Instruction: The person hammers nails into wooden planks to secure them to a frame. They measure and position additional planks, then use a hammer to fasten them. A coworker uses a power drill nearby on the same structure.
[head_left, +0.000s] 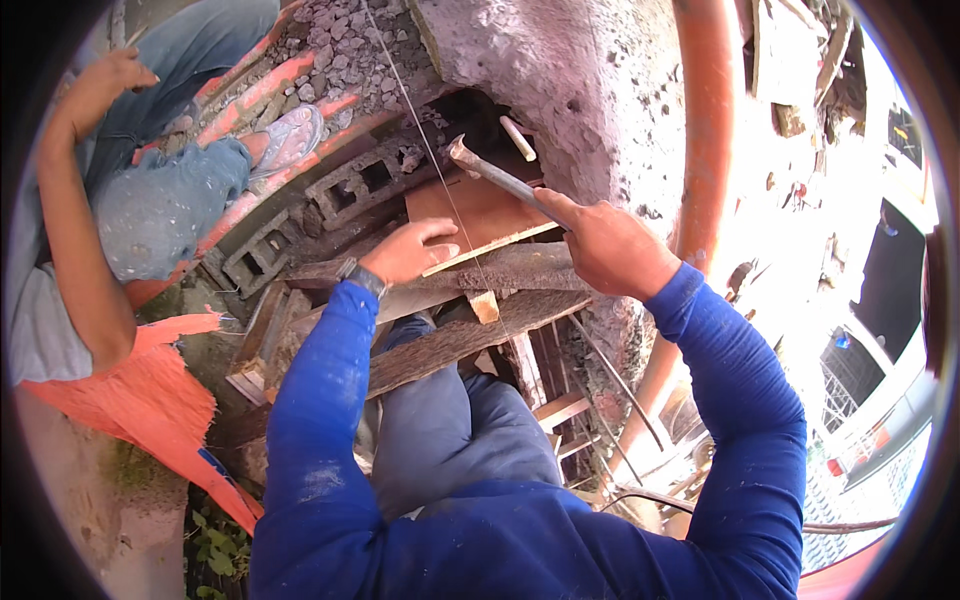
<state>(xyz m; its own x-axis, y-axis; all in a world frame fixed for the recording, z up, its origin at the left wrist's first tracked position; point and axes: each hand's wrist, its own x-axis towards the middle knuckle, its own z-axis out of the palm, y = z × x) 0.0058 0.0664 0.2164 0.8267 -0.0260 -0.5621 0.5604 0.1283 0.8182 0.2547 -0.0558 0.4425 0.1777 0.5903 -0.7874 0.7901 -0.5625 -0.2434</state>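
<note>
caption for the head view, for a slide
Right hand holds a hammer while left hand steadies a wooden board.

Orange pipe [700,120], hollow bricks [365,180], gravel [340,45], co-worker's sandalled foot [290,135], taut string [430,150]

Bright blue long-sleeve shirt [520,530], dusty grey smudges on both sleeves; dark wristband [366,279] at left cuff; blue-grey trousers [450,430], worn look.

Blue sleeves [330,400], dusted pale. Grey steel hammer [500,178] over an orange-brown plywood board [480,215]. Left of board: grey hollow blocks [370,180], red-orange bricks [270,85]. Right of board: orange pipe [705,120], grey speckled concrete [570,80].
</note>
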